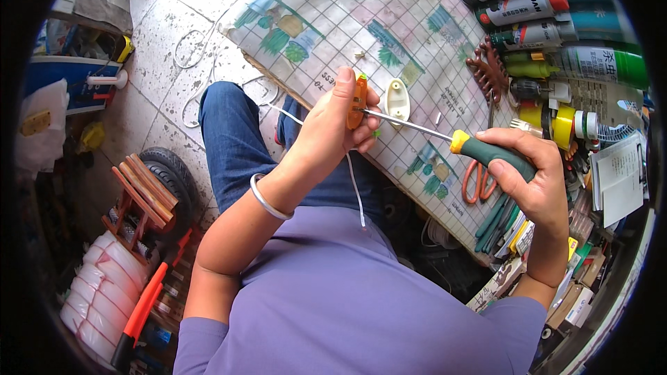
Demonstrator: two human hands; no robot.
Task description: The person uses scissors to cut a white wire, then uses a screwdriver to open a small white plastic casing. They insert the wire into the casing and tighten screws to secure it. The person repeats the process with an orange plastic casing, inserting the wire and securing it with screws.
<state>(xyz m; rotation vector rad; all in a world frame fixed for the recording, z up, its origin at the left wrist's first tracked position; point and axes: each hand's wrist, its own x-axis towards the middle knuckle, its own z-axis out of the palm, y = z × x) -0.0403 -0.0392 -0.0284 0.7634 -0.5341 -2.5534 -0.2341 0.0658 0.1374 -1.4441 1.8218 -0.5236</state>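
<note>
My left hand (332,119) is closed around a small orange casing (357,103) with a bit of bright green at its upper end. My right hand (531,173) grips the green and yellow handle of a screwdriver (417,128). Its metal shaft points left, and its tip meets the face of the orange casing. A white cord (356,184) hangs below my left hand, and another stretch runs off to its left. On the table, just beyond the screwdriver shaft, lies a white oval shell (397,100). A tiny piece (359,54) sits farther back.
The table (333,7) wears a checked, printed cover. Spray cans (517,10), a brown claw-shaped item (490,73) and red-handled scissors (478,182) crowd its right side. At left on the tiled floor stand a black tyre (174,180) and wrapped white rolls (104,285).
</note>
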